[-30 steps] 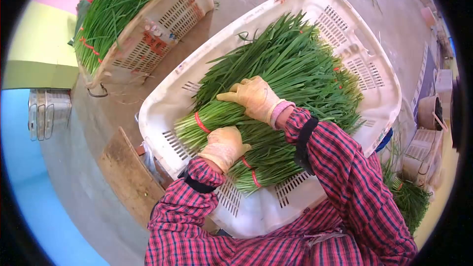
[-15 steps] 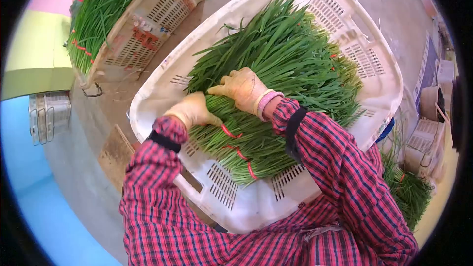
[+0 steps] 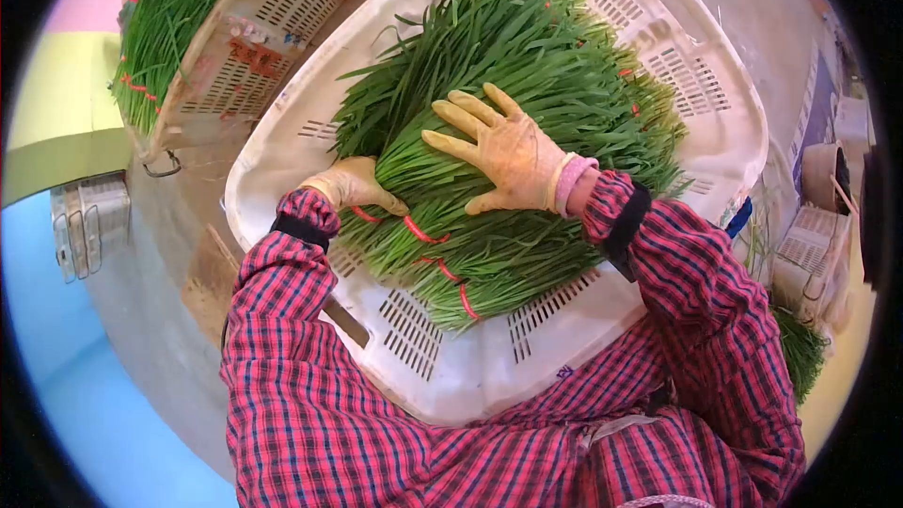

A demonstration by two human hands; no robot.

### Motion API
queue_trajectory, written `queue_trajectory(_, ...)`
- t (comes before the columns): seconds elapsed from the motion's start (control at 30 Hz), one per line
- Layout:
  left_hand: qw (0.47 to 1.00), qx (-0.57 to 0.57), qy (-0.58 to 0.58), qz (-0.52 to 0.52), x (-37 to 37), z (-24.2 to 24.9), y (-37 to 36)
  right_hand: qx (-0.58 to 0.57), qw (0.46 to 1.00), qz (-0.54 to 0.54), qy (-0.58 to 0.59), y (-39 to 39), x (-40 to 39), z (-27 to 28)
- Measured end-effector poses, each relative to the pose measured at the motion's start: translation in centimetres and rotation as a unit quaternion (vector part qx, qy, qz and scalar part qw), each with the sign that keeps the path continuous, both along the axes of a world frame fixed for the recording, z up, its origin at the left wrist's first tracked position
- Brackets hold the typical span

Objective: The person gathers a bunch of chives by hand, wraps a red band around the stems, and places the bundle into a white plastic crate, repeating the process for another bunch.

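Observation:
Bundles of long green leafy stalks (image 3: pixel 527 94) lie in a white slotted plastic basket (image 3: pixel 470 386), tied with red bands (image 3: pixel 423 230). My left hand (image 3: pixel 353 184), in a yellowish glove, curls round the banded end of a bundle at the basket's left side, its thumb over the stalks and its other fingers partly hidden. My right hand (image 3: pixel 513 155), gloved too, lies spread with its palm down on the leaves in the middle of the basket.
At the upper left stands another basket (image 3: pixel 235 66) with banded green stalks (image 3: pixel 179 19). White crates (image 3: pixel 94 216) are at the far left. A bucket (image 3: pixel 824 179), a crate (image 3: pixel 805 254) and more green stalks (image 3: pixel 800 348) are at the right. A brown board (image 3: pixel 209 287) lies on the floor.
My right hand has moved right, its fingers spreading out flat over the leaves. My left hand stays at the banded end. The view has shifted slightly, so the basket appears higher.

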State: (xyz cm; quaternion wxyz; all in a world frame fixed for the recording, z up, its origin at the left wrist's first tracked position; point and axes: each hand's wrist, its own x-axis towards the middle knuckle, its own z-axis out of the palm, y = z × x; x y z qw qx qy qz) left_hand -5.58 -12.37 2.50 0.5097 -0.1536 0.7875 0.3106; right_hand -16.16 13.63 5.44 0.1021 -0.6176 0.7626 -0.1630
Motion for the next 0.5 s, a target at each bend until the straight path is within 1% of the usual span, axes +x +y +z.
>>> queue_trajectory(0.03, 1.000, 0.000, -0.004, -0.001, 0.0, -0.3, -0.2, 0.000, 1.000, -0.001, -0.004, -0.2, 0.1, -0.3)
queue_trajectory(0.1, 0.998, 0.047, -0.013, 0.040, -0.2, -0.7, -0.4, 0.015, 1.000, -0.015, -0.008, -0.5, 0.2, -1.4)
queue_trajectory(0.13, 0.997, 0.062, 0.020, 0.051, -0.2, -1.1, -0.4, 0.026, 0.999, -0.022, -0.012, -0.9, 0.1, -2.0)
queue_trajectory(0.17, 0.997, 0.063, 0.022, 0.046, -0.4, -1.3, -0.5, 0.027, 0.999, -0.027, -0.010, -1.2, -0.3, -2.5)
queue_trajectory(0.23, 0.995, 0.031, 0.006, 0.098, -0.1, -1.4, -0.5, 0.019, 0.999, -0.028, -0.017, -1.4, -0.3, -3.1)
queue_trajectory(0.27, 0.996, 0.003, 0.012, 0.085, 0.1, -1.3, -0.5, 0.015, 0.999, -0.033, -0.024, -1.3, -0.2, -3.1)
queue_trajectory(0.3, 0.996, 0.004, 0.016, 0.087, 0.5, -1.2, -0.4, 0.015, 0.999, -0.031, -0.019, -1.3, -0.4, -3.1)
queue_trajectory(0.33, 0.991, -0.104, 0.082, 0.006, 0.9, 0.4, 0.2, 0.017, 0.999, -0.035, -0.023, -1.3, -0.2, -3.0)
queue_trajectory(0.37, 0.964, -0.210, 0.147, -0.076, 1.2, 2.6, 1.0, 0.018, 0.999, -0.042, -0.027, -1.3, 0.0, -2.9)
queue_trajectory(0.4, 0.944, -0.276, 0.167, -0.070, 1.0, 5.9, 2.9, 0.016, 0.999, -0.043, -0.024, -1.2, 0.1, -2.8)
queue_trajectory(0.43, 0.944, -0.278, 0.166, -0.070, 1.1, 6.8, 4.1, 0.014, 0.999, -0.043, -0.025, -1.2, 0.1, -2.9)
queue_trajectory(0.5, 0.951, -0.259, 0.088, -0.145, 1.6, 7.8, 6.0, 0.015, 0.999, -0.047, -0.016, -1.2, 0.2, -2.9)
